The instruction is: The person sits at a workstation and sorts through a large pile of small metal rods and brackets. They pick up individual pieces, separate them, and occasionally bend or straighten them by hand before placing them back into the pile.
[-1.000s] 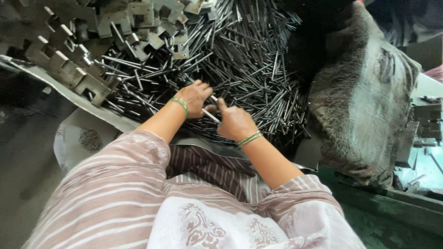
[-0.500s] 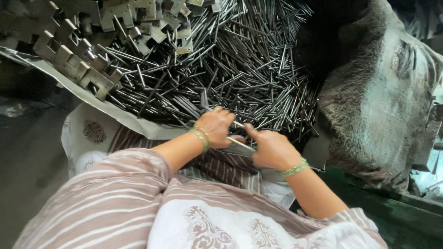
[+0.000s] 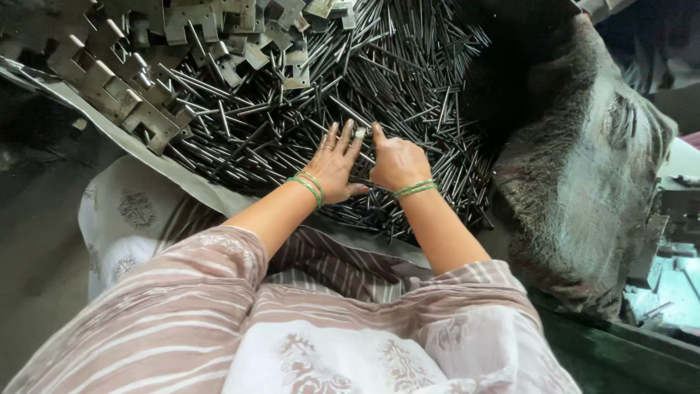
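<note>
Left hand (image 3: 337,166) flat, fingers spread on metal pins (image 3: 408,80); right hand (image 3: 397,162) curled, pinching pins. Loose pins could roll, prick fingers.

Both hands (image 3: 368,162) now farther into pin heap (image 3: 408,87).

I sat in a small metal workshop: a heap of thin steel pins (image 3: 379,80) lay before me, stamped metal brackets (image 3: 124,80) piled alongside, grimy sacking (image 3: 583,168) nearby.
</note>
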